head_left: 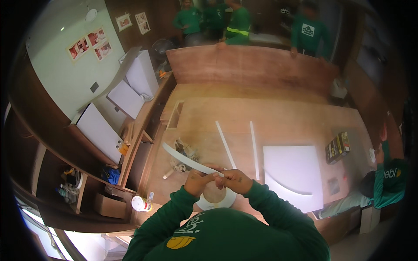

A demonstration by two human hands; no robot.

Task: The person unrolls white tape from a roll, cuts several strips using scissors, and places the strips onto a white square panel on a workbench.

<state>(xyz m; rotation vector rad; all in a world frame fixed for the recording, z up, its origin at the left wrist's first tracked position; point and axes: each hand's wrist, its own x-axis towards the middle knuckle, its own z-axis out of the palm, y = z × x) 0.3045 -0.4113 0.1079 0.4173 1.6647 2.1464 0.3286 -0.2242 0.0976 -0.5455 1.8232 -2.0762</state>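
Above the wooden worktable (283,117), both my hands are closed on one end of a long white flexible strip (187,161). My left hand (198,182) and my right hand (236,180) meet at the fingertips, pinching it between them. From there the strip arches freely up and to the left. Partly hidden under my hands lies a flat white ring, like a roll of edge banding (225,203). Two cut white strips, a left one (225,144) and a right one (254,150), lie farther out on the table. A dark curved strip (287,184) rests on a white panel (292,163) to the right.
A cluttered heap of tools and scraps (185,150) lies left of my hands. A white tub (141,203) stands at the near left corner. Right of the panel is a dark box (338,148). A co-worker (385,174) sits at the right; several people stand beyond the upright board (248,65).
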